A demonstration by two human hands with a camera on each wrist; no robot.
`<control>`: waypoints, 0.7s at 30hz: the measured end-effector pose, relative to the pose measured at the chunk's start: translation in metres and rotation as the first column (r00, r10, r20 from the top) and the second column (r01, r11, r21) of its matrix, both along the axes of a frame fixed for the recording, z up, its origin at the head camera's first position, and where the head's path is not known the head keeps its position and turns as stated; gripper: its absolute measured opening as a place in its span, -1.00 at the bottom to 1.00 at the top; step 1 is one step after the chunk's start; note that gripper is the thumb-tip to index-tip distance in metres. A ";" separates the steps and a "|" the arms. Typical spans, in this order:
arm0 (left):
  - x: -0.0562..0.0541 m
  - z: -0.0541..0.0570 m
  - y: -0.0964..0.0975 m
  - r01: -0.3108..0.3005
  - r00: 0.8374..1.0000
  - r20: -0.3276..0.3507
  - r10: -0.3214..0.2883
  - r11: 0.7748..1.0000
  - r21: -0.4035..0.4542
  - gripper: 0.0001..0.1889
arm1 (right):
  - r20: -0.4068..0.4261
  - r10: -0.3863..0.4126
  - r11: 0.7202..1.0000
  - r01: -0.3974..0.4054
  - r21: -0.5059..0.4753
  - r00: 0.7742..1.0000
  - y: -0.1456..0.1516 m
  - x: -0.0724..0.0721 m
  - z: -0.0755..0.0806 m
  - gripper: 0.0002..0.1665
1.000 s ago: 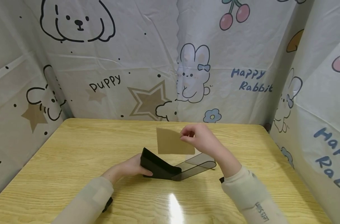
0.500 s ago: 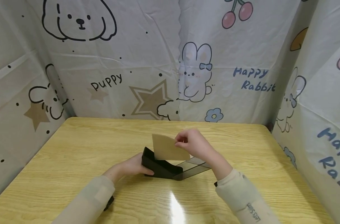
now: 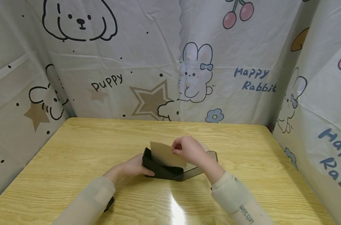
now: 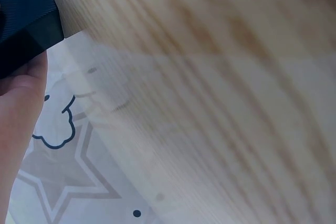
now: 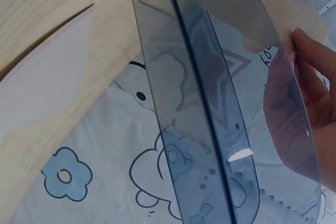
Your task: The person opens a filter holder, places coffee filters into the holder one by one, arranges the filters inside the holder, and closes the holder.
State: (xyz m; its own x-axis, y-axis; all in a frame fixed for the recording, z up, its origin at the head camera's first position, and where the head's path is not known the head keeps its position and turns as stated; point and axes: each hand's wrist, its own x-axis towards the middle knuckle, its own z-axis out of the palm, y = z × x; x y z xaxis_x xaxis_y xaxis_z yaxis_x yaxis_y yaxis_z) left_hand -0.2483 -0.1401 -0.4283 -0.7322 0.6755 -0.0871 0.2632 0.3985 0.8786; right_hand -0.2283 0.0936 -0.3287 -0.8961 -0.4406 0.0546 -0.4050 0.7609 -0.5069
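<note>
A small black box [image 3: 157,170] with a smoky clear hinged lid [image 3: 191,173] swung open to the right stands at the table's middle. My left hand [image 3: 132,165] grips its left end, thumb on the near side. In the left wrist view, a dark corner of the box [image 4: 31,30] shows above that hand. My right hand [image 3: 187,150] pinches the top right edge of a tan sheet that looks like a paper coffee filter [image 3: 162,153]. The filter's lower edge reaches into the box opening. In the right wrist view, the lid [image 5: 199,93] passes in front of the fingers.
A pale sheet with a crimped edge [image 5: 58,72] lies on the table beyond the lid, mostly hidden by the right hand in the head view. The wood-grain table [image 3: 103,137] is bordered by a printed cloth [image 3: 148,59] behind and at both sides.
My right hand has brought the tan filter down and to the left, from above the box until its lower edge is inside the opening. The left hand and the box have stayed nearly still.
</note>
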 end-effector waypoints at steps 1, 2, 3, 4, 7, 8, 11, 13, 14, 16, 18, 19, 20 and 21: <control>0.000 0.000 0.000 0.000 1.000 -0.001 0.000 1.000 0.000 -0.48 | 0.001 -0.005 1.000 0.005 0.007 1.000 -0.001 0.000 -0.001 -0.94; 0.000 0.000 0.000 0.000 1.000 -0.003 0.000 1.000 -0.002 -0.48 | 0.003 -0.011 1.000 0.011 0.013 1.000 -0.002 0.000 -0.002 -0.94; 0.000 0.000 0.000 0.000 1.000 -0.006 0.000 1.000 -0.004 -0.49 | 0.002 -0.017 1.000 0.017 0.019 1.000 -0.003 0.000 -0.004 -0.94; 0.000 0.000 0.000 0.001 1.000 -0.009 -0.001 1.000 -0.004 -0.49 | 0.005 -0.023 1.000 0.023 0.021 1.000 -0.004 0.001 -0.005 -0.94; 0.000 0.000 0.000 -0.002 1.000 -0.016 0.002 1.000 -0.003 -0.50 | 0.011 -0.033 0.999 0.033 0.024 0.999 -0.006 0.001 -0.009 -0.93; 0.000 0.000 0.000 -0.003 1.000 -0.017 0.003 1.000 -0.003 -0.50 | 0.012 -0.030 0.999 0.030 0.021 0.999 -0.007 0.001 -0.010 -0.93; 0.001 0.000 0.000 -0.008 1.000 -0.017 0.008 1.000 -0.002 -0.50 | 0.016 -0.022 1.000 0.022 0.017 1.000 -0.008 0.001 -0.014 -0.92; 0.001 0.000 0.000 -0.005 1.000 -0.016 0.005 1.000 0.001 -0.50 | 0.018 -0.019 1.000 0.019 0.020 1.000 -0.010 0.000 -0.017 -0.92; 0.001 0.000 0.000 -0.005 1.000 -0.014 0.005 1.000 0.002 -0.50 | 0.016 -0.015 1.000 0.014 0.025 1.000 -0.010 0.000 -0.018 -0.92; 0.001 0.001 0.000 0.000 1.000 -0.015 0.000 1.000 0.005 -0.48 | 0.016 -0.007 1.000 0.007 0.026 1.000 -0.011 0.000 -0.020 -0.92; 0.001 0.001 0.000 0.003 1.000 -0.017 -0.003 1.000 0.005 -0.47 | 0.019 -0.002 1.000 0.002 0.024 1.000 -0.012 0.001 -0.022 -0.91; 0.000 0.000 0.000 0.003 1.000 -0.017 -0.003 1.000 0.005 -0.47 | 0.019 0.002 1.000 -0.003 0.023 1.000 -0.012 0.000 -0.023 -0.90; 0.000 0.000 0.000 0.006 1.000 -0.020 -0.005 1.000 0.006 -0.48 | 0.019 0.006 1.000 -0.006 0.022 1.000 -0.012 0.000 -0.024 -0.89; 0.000 0.000 0.000 0.008 1.000 -0.021 -0.007 1.000 0.007 -0.48 | 0.018 0.008 1.000 -0.008 0.022 1.000 -0.013 0.000 -0.025 -0.89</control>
State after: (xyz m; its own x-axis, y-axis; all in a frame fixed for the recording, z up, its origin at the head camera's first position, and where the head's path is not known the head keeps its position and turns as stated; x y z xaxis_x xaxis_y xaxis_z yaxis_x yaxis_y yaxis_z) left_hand -0.2483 -0.1405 -0.4280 -0.7286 0.6816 -0.0668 0.2844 0.3898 0.8759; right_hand -0.2284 0.0807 -0.3539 -0.8932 -0.4487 0.0291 -0.4023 0.7685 -0.4975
